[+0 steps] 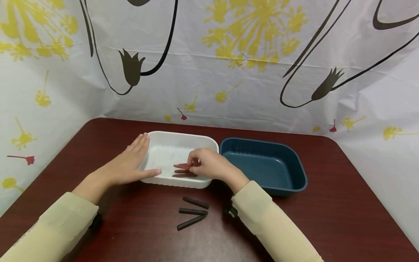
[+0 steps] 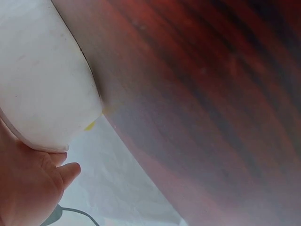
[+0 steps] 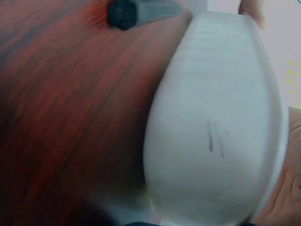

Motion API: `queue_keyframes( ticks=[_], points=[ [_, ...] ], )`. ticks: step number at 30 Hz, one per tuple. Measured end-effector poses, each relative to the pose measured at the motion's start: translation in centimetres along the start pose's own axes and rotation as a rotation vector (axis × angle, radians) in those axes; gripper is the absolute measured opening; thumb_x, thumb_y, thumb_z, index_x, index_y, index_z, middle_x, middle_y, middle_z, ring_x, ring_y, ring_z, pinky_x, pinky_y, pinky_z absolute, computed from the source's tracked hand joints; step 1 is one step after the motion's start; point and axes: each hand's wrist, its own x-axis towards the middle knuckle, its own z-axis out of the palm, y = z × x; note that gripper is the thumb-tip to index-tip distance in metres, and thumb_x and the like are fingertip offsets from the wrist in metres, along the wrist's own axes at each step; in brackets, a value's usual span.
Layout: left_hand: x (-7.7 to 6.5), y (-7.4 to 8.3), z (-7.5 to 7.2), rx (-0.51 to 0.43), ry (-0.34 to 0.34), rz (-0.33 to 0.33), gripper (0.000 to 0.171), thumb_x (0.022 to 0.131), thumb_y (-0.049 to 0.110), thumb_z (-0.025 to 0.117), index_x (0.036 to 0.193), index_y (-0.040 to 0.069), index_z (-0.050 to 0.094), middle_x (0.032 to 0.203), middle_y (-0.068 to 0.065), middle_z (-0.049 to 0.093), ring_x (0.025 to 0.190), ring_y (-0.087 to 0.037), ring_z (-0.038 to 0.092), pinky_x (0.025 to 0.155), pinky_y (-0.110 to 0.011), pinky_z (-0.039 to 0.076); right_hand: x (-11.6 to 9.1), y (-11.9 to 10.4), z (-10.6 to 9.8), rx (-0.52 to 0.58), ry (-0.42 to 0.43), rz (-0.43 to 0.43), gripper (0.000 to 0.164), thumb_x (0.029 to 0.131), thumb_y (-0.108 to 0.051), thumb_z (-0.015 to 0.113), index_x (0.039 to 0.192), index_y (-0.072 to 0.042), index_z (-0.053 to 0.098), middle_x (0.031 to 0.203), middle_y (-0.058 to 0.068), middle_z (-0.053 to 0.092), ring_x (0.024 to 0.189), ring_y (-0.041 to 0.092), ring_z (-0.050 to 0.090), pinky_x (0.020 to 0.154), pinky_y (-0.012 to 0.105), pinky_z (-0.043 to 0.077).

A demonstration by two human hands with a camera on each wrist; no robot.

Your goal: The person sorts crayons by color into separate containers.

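A white plastic tray (image 1: 176, 183) stands at the middle of the table. My left hand (image 1: 131, 163) rests on its left end with straight fingers along the rim and the thumb over the near edge. Inside the tray lie three reddish-brown crayon-like sticks (image 1: 178, 175), side by side. My right hand (image 1: 209, 165) reaches over the tray's right end and pinches one of them between curled thumb and fingers; the hand covers the sticks' right ends. In the right wrist view, the tray's outer wall (image 3: 211, 94) hides the fingertips.
Three black crayon-like sticks (image 1: 193, 211) lie on the dark red table (image 1: 140, 229) in front of the white tray. Close to that tray's right end stands a dark blue tray (image 1: 262, 169). A patterned white sheet (image 1: 196, 91) hangs behind the table.
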Motion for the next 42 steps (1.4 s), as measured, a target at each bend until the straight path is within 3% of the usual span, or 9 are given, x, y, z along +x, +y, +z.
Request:
queue_keyframes(
  ticks=[12,20,28,35,42],
  points=[
    [0.0,0.2,-0.3,0.006,-0.013,-0.016,0.118,0.087,0.073,0.053,0.156,-0.008,0.004,0.166,-0.021,-0.006,0.155,-0.04,-0.001,0.119,-0.064,0.017,1.5,0.1,1.0,-0.113,-0.035,0.009,0.006,0.094,-0.014,0.068,0.092,-0.015,0.073,0.082,-0.003,0.067,0.075,0.011,0.057,0.072,0.027,0.05],
    [0.0,0.3,-0.2,0.011,-0.007,-0.008,0.118,0.087,0.073,0.054,0.155,-0.009,0.004,0.166,-0.022,-0.006,0.154,-0.04,-0.001,0.12,-0.063,0.017,0.9,0.2,0.8,-0.121,0.003,0.016,0.008,0.095,-0.015,0.065,0.092,-0.016,0.073,0.087,-0.003,0.068,0.077,0.01,0.059,0.072,0.027,0.05],
    [-0.1,0.3,-0.2,0.017,-0.004,0.006,0.117,0.087,0.073,0.053,0.155,-0.01,0.005,0.166,-0.023,-0.005,0.154,-0.042,0.001,0.118,-0.065,0.019,-3.9,1.6,-2.8,-0.125,0.185,-0.043,0.012,0.094,-0.017,0.068,0.103,-0.011,0.073,0.099,0.001,0.068,0.092,0.019,0.065,0.08,0.035,0.054],
    [-0.2,0.4,-0.3,0.006,-0.008,0.002,0.117,0.087,0.072,0.054,0.155,-0.01,0.005,0.166,-0.023,-0.005,0.154,-0.042,0.0,0.119,-0.065,0.018,-9.8,4.7,-6.1,-0.135,0.331,0.03,0.011,0.096,-0.016,0.066,0.105,-0.012,0.071,0.104,0.002,0.067,0.1,0.023,0.064,0.087,0.045,0.055],
    [-0.2,0.4,-0.3,0.003,-0.009,-0.002,0.116,0.088,0.071,0.055,0.155,-0.009,0.005,0.166,-0.022,-0.005,0.154,-0.041,-0.001,0.12,-0.064,0.016,-15.1,7.7,-7.0,-0.191,0.469,0.072,0.012,0.092,-0.009,0.069,0.103,-0.015,0.07,0.103,0.0,0.067,0.094,0.016,0.062,0.08,0.046,0.054]
  ],
)
